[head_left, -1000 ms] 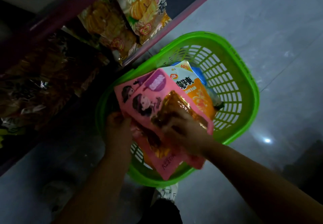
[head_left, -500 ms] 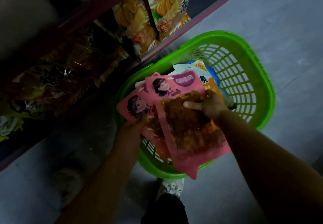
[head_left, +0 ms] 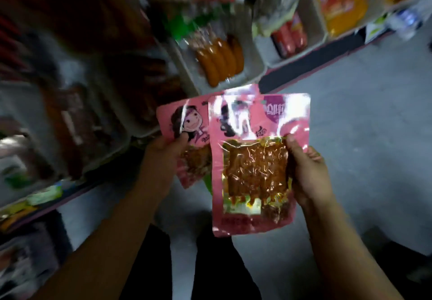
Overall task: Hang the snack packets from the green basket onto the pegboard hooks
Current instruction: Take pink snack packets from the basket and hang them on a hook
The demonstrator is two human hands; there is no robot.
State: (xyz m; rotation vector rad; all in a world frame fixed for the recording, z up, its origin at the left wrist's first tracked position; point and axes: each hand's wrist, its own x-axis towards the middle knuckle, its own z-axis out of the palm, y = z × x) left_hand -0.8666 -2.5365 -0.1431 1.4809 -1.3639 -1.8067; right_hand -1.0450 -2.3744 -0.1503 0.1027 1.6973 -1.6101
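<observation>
My right hand [head_left: 308,173] grips the right edge of a large pink snack packet [head_left: 254,166] with a clear window showing reddish-brown strips. My left hand [head_left: 163,157] holds a second pink snack packet [head_left: 187,126] with a cartoon girl on it, its right part tucked behind the first. A third pink edge [head_left: 243,89] peeks above them. Both packets are raised in front of me over the grey floor. The green basket is hidden apart from a small green sliver [head_left: 207,182] between the packets. No pegboard hooks can be made out in the blur.
Blurred shop shelves fill the left and top, with white trays of packed sausages [head_left: 219,58], red packets [head_left: 289,35] and an orange bag [head_left: 339,2]. A dark pink shelf base [head_left: 327,51] runs along the grey floor [head_left: 374,136]. My dark trouser legs [head_left: 210,264] show below.
Both hands have lifted the pink packets up out of the green basket. The view has swung up from the basket to the shelves, and the basket has dropped out of sight.
</observation>
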